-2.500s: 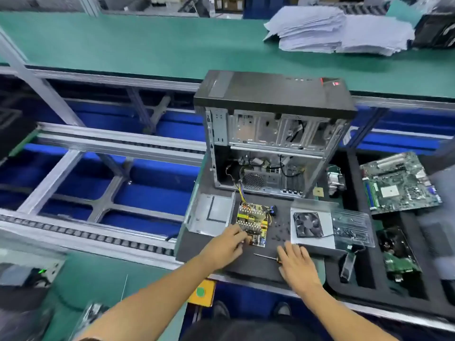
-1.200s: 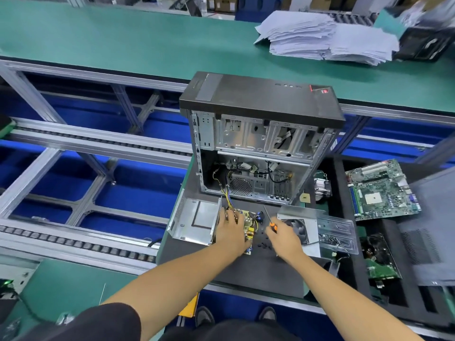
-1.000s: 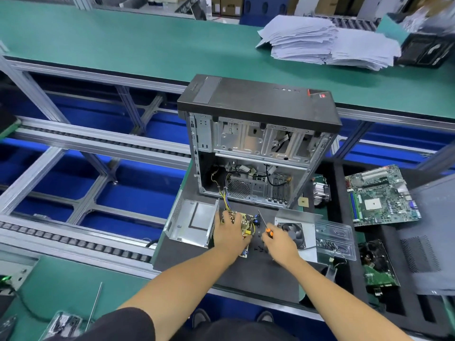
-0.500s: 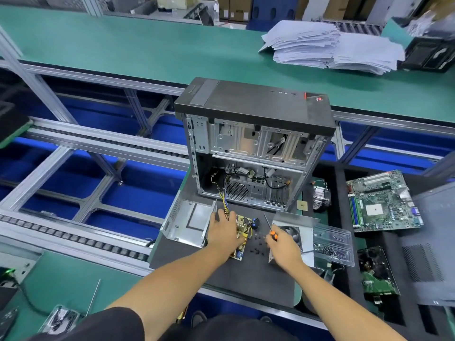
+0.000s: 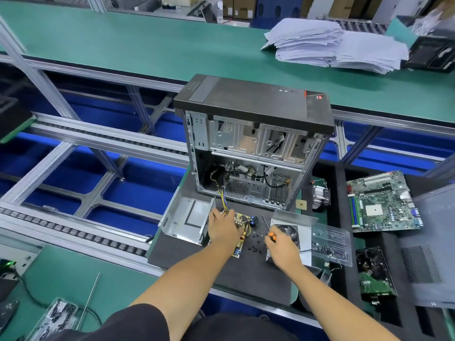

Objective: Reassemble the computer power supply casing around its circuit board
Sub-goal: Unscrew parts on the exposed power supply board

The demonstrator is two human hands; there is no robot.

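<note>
While my left hand grips the circuit board on the mat, its metal casing sits open at nine o'clock. It looks light but fragile, so I'd hold its edges. At three o'clock my right hand clasps a screwdriver.

Near the frame's centre, the black top panel of the computer tower carries small lettering at its left edge, too blurred to read. A red badge at the panel's right corner is equally illegible.
</note>
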